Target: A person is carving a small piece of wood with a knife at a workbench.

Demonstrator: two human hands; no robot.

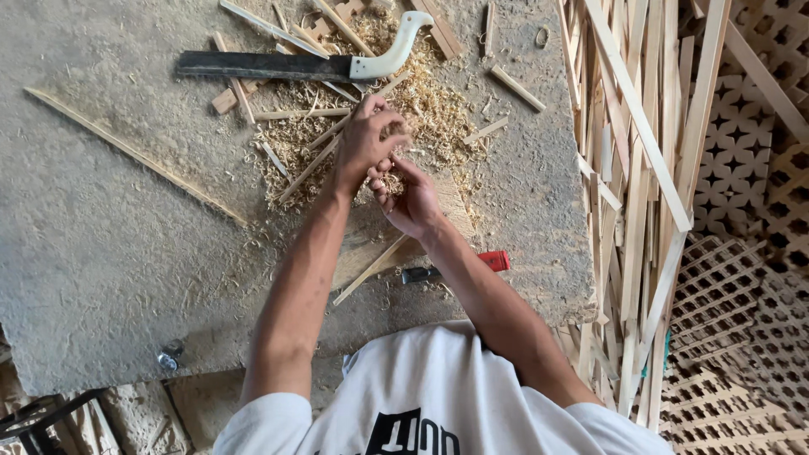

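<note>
Hands meet over wood shavings on a dusty workbench.

Left hand (368,139) curls its fingers down onto the shavings pile (421,109), touching the right hand (410,200), whose fingers pinch something small and hidden between both hands; what it is cannot be told. Just beyond them, near the workbench's (101,236) far edge, lies a machete with a white handle (295,65) among thin wooden slats (308,113). A red-handled tool (493,260) sits beside the right forearm.

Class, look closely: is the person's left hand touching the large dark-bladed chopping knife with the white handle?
Apart. The head view shows the left hand lying below the dark-bladed, white-handled knife, with wood shavings showing between them.
</note>
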